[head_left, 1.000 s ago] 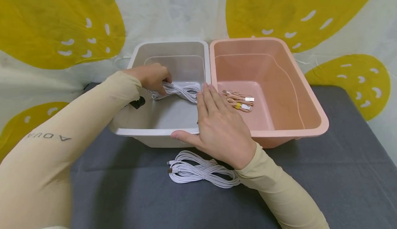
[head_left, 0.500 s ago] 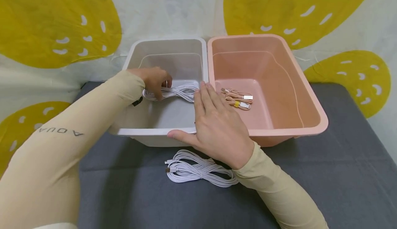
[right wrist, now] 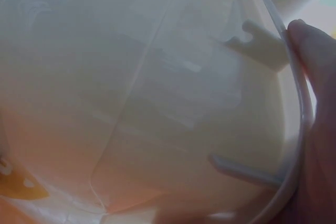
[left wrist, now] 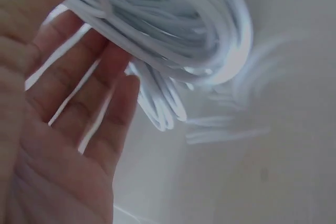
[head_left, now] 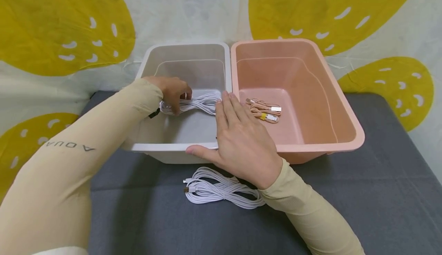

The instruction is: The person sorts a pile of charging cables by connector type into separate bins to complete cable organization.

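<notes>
The left hand [head_left: 171,88] reached into the white bin [head_left: 179,146], fingers curled round a white cable [head_left: 193,103] bundle that sat low at about 12 o'clock in the bin; the wrist view showed the loops [left wrist: 173,35] lying across its fingers [left wrist: 94,103]. To do this well, I judged the bundle should be kept gathered so no loop snagged the rim. The right hand [head_left: 241,141] lay flat and open across the seam between the white bin and the pink bin [head_left: 345,141], thumb on the white rim, steadying both. A pink cable [head_left: 264,111] lay in the pink bin at 9 o'clock. A second white cable [head_left: 217,189] lay on the grey cloth [head_left: 362,201] at 6 o'clock, partly under the right wrist.
</notes>
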